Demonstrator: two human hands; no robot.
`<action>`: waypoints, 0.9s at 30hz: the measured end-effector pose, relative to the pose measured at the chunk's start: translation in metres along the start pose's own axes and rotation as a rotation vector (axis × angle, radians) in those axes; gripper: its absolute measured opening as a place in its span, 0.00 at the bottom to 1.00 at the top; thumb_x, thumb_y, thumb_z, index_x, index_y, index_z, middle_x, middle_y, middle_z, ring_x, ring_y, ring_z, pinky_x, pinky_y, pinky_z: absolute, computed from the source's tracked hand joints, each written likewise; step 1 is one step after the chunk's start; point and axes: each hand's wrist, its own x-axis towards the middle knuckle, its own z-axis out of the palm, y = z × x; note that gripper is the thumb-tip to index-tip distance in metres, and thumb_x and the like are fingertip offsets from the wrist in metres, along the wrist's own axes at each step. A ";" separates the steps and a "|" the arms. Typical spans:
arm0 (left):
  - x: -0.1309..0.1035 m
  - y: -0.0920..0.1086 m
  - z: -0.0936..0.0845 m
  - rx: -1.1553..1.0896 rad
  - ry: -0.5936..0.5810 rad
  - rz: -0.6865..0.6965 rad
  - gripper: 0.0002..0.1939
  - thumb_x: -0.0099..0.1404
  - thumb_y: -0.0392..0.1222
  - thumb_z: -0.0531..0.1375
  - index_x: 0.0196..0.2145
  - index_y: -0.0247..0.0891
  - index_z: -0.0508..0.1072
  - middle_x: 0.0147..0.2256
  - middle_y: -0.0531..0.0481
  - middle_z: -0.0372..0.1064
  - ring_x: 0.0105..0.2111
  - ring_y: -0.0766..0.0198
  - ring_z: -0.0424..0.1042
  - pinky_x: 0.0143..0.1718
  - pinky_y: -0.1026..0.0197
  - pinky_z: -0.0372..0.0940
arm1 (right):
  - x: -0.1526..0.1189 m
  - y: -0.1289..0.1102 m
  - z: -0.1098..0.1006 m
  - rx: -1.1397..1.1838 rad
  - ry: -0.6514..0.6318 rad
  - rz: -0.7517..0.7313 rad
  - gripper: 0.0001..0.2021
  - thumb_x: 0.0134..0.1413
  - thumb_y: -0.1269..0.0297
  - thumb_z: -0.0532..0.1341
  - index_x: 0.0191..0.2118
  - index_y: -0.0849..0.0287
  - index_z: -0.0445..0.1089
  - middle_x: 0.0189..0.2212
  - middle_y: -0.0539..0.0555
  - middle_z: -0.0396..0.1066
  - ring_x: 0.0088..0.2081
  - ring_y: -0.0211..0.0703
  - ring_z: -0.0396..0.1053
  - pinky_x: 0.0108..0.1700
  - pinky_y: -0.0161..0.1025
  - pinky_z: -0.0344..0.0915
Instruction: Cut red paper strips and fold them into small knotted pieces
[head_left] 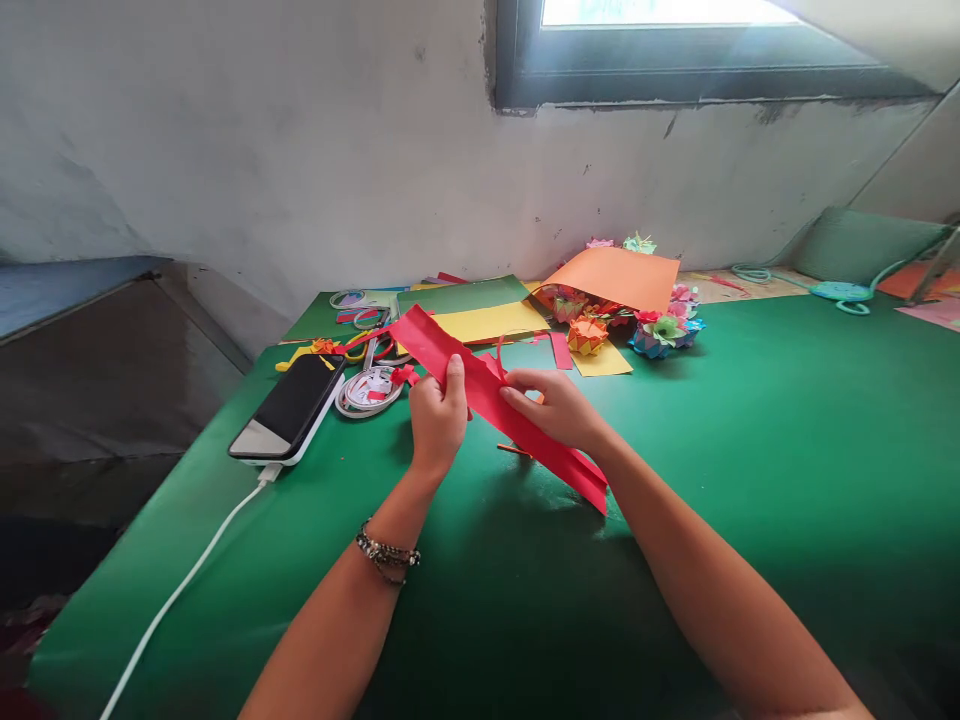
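Observation:
A long red paper strip (525,428) slants across the middle of the view, above the green tabletop (750,430). My left hand (441,408) grips it near its upper left part, thumb on top and fingers hidden underneath. At the strip's upper edge, my right hand (551,405) pinches with thumb and forefinger, where a thin curled sliver of red paper (500,355) stands up. The strip's lower right end looks folded and hangs over the table. Beneath the strip lies a small orange piece (514,450), partly covered.
A phone (289,410) with a white cable (187,580) lies at left, beside a coiled cable (369,392) and scissors (375,345). Behind are yellow paper (487,323), green paper (465,295), an orange sheet (615,278) and paper flowers in small folded pots (587,336).

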 end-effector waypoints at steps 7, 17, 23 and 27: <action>0.004 -0.007 -0.001 -0.046 -0.013 -0.044 0.27 0.60 0.50 0.48 0.06 0.40 0.55 0.06 0.54 0.53 0.09 0.70 0.55 0.16 0.64 0.53 | 0.000 0.004 -0.002 -0.087 0.108 -0.046 0.11 0.53 0.65 0.49 0.25 0.61 0.63 0.20 0.48 0.59 0.24 0.32 0.52 0.26 0.30 0.51; -0.009 -0.005 0.014 -0.093 -0.143 0.052 0.09 0.54 0.45 0.56 0.25 0.36 0.69 0.24 0.49 0.73 0.27 0.62 0.72 0.26 0.65 0.64 | 0.001 0.005 0.005 -0.215 0.213 -0.101 0.15 0.53 0.63 0.49 0.17 0.60 0.55 0.15 0.45 0.52 0.20 0.31 0.46 0.22 0.30 0.46; -0.012 -0.006 0.017 -0.016 -0.101 0.128 0.11 0.55 0.44 0.55 0.21 0.36 0.68 0.20 0.49 0.71 0.24 0.61 0.72 0.23 0.65 0.62 | 0.002 0.006 0.008 -0.273 0.285 -0.099 0.17 0.49 0.64 0.50 0.15 0.59 0.46 0.14 0.45 0.44 0.19 0.30 0.42 0.21 0.31 0.43; -0.016 -0.005 0.018 -0.067 -0.075 0.142 0.10 0.55 0.44 0.55 0.21 0.37 0.67 0.19 0.51 0.70 0.23 0.63 0.71 0.23 0.66 0.63 | 0.002 0.007 0.008 -0.277 0.385 -0.076 0.16 0.47 0.65 0.50 0.15 0.59 0.43 0.14 0.45 0.42 0.20 0.31 0.40 0.21 0.31 0.43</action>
